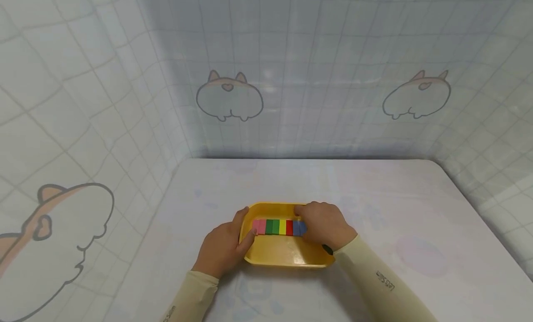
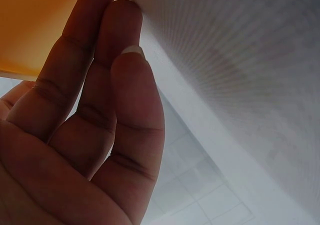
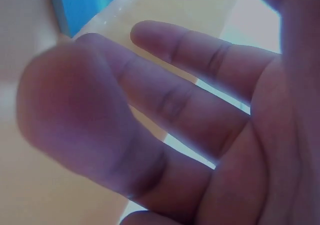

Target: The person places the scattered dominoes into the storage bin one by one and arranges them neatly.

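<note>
A yellow tray [image 1: 287,259] lies on the table. Inside it runs a straight row of small blocks: pink blocks [image 1: 259,226] at the left, then green blocks [image 1: 272,226], a yellow block [image 1: 282,227], a red block [image 1: 289,227] and blue blocks [image 1: 296,228] at the right. My left hand [image 1: 225,245] grips the tray's left side, thumb over the rim and fingers along the outside. My right hand [image 1: 325,224] reaches into the tray at the row's right end, partly hiding it. In the right wrist view its fingertips are close to a blue block [image 3: 85,5], fingers loosely bent.
A dark green piece [image 1: 327,249] shows under the right wrist at the tray's right side. The pale table [image 1: 408,211] extends around the tray. White tiled-pattern walls [image 1: 316,49] with cartoon drawings enclose its back and sides.
</note>
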`<state>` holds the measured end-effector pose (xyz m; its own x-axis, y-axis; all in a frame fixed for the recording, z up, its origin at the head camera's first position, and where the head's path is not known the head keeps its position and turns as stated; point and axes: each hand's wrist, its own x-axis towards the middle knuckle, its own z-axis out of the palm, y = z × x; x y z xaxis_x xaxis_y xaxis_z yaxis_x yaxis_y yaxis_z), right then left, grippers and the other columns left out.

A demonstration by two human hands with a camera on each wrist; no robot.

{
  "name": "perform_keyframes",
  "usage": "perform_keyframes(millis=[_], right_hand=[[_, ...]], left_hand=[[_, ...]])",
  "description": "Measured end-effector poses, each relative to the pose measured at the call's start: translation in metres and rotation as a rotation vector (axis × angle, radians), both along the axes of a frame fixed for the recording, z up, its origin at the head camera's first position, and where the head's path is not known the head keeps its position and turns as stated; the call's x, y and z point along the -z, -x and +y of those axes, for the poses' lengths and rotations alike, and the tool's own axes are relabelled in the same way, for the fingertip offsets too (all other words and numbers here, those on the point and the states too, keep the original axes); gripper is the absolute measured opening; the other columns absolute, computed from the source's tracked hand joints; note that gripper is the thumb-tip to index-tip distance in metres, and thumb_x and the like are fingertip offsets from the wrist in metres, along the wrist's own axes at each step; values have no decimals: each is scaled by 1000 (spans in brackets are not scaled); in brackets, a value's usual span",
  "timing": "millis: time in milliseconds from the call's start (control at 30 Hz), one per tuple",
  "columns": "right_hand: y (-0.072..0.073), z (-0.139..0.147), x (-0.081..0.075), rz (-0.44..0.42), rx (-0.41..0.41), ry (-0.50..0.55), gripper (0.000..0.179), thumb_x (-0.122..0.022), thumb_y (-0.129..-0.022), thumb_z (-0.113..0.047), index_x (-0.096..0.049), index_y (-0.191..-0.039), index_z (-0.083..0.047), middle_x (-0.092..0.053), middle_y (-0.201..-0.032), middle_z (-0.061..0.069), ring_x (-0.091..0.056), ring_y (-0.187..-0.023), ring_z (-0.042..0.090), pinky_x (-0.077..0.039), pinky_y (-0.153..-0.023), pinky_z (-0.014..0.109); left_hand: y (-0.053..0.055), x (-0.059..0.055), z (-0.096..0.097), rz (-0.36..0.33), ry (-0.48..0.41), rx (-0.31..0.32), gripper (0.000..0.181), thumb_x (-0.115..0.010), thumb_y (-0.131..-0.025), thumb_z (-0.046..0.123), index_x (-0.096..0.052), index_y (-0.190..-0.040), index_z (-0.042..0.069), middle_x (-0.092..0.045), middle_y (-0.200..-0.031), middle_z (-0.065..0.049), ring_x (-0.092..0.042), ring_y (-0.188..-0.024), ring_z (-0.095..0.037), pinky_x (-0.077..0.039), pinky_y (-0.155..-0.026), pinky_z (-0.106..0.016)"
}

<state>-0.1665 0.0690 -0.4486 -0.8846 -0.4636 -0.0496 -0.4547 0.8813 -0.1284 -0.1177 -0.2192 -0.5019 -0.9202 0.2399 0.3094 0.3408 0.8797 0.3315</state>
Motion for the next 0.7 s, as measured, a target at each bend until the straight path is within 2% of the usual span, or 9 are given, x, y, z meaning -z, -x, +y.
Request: perform_keyframes(millis=[200, 400, 700], right_hand=[[0, 0, -4, 45, -4, 31, 43, -88, -84, -43, -71, -117, -20, -65, -83, -12, -53, -65, 12, -47, -59, 33], [-3, -6, -6, 35, -7, 62, 40, -84, -88, -42, -72, -118, -18, -66, -83, -12, -53, -65, 11, -47, -57, 32], [-11, -7, -19, 100, -30, 85, 43, -81, -88, -44, -72, -121, -17, -70, -88, -11, -54, -65, 8, -46, -53, 30]], left_hand=[[1, -1, -2, 16, 5, -1, 65, -52, -105, 59, -49, -154, 17, -53, -68, 9, -57, -64, -14, -57, -68, -40], [0, 2, -9, -17, 10, -16, 68, -53, -104, 63, -48, -154, 17, -45, -61, 11, -49, -59, -12, -55, -66, -37], [-5, 6, -23, 12, -7, -24, 72, -54, -101, 68, -49, -153, 18, -42, -58, 11, -43, -53, -10, -47, -57, -33]])
